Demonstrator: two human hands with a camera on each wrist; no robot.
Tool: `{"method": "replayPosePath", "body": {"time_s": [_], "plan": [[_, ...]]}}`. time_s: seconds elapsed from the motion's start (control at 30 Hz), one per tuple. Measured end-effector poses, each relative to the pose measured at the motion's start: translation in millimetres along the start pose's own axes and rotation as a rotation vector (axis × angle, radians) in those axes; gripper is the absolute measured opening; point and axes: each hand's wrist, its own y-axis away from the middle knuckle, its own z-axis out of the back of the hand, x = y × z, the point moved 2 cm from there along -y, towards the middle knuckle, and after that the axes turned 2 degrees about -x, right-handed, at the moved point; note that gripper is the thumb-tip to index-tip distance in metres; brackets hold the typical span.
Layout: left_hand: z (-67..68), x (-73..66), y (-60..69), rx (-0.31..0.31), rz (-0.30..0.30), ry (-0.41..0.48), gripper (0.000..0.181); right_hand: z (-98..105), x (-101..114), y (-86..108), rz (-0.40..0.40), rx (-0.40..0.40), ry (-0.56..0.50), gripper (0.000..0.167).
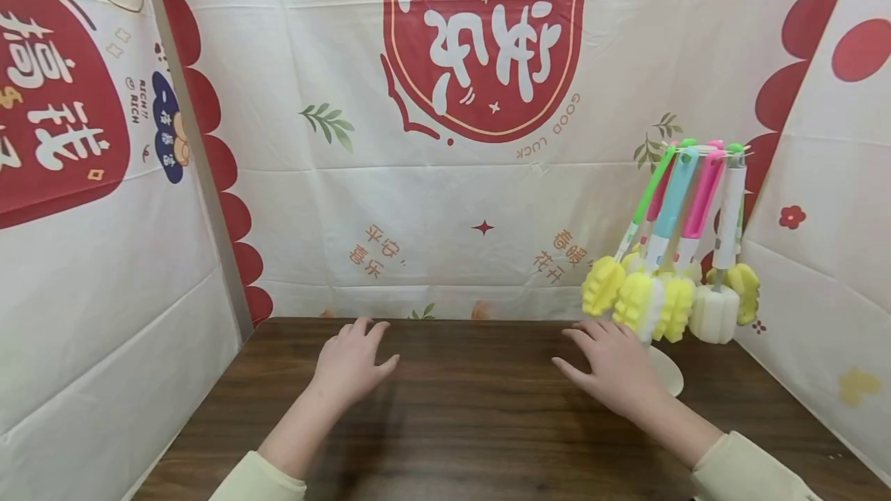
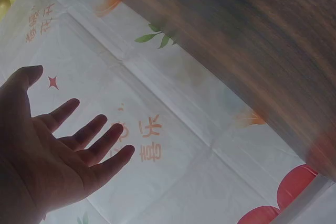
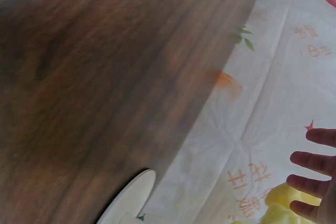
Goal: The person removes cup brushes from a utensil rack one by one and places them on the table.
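My left hand (image 1: 350, 362) hovers over the left part of the brown wooden table, fingers spread and holding nothing. In the left wrist view the same hand (image 2: 63, 145) shows its palm and loosely bent fingers. On the right, my right hand (image 1: 614, 366) is also spread and holds nothing; it overlaps the stand's white round base (image 1: 667, 371) in the head view. Several sponge brushes hang from that stand, with a blue handle (image 1: 675, 203), a pink handle (image 1: 704, 192) and yellow sponge heads (image 1: 604, 284). Whether the right hand touches the stand I cannot tell.
The dark wooden table (image 1: 473, 424) reaches back to a white printed cloth (image 1: 313, 215) hung behind it. Cloth walls (image 1: 104, 315) close in both the left and right sides. The brush stand takes up the table's back right corner.
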Motion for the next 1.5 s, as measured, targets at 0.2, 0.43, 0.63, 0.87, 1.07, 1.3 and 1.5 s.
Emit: {"method": "replayPosePath", "body": {"time_s": [0.2,0.43,0.63,0.87,1.07,1.3,1.5], "plan": [[-3.3,-0.2,0.8,0.024,-0.009,-0.002,0.053,-1,-5,12.2,-0.005,0.041,0.032,0.044],[-4.8,-2.3,3.4,0.042,-0.02,0.0,0.051,-2,-6,22.3,0.053,-0.01,0.026,0.041],[-9.2,-4.8,6.3,0.053,-0.033,-0.016,0.05,-4,-10,29.8,0.054,0.011,0.009,0.04],[-17.8,-10.2,7.1,0.081,-0.037,-0.022,0.052,-5,-19,38.1,0.0,0.096,0.015,0.041],[-26.5,-18.6,9.8,0.098,-0.054,-0.007,0.053,-7,-28,47.2,-0.002,0.116,0.07,0.041],[-34.0,-31.3,14.2,0.088,-0.095,-0.005,0.05,-12,-39,55.7,-0.043,0.144,0.099,0.041],[-38.2,-44.4,17.5,0.099,-0.136,-0.005,0.05,-17,-50,62.2,-0.133,0.21,0.06,0.042]]}}
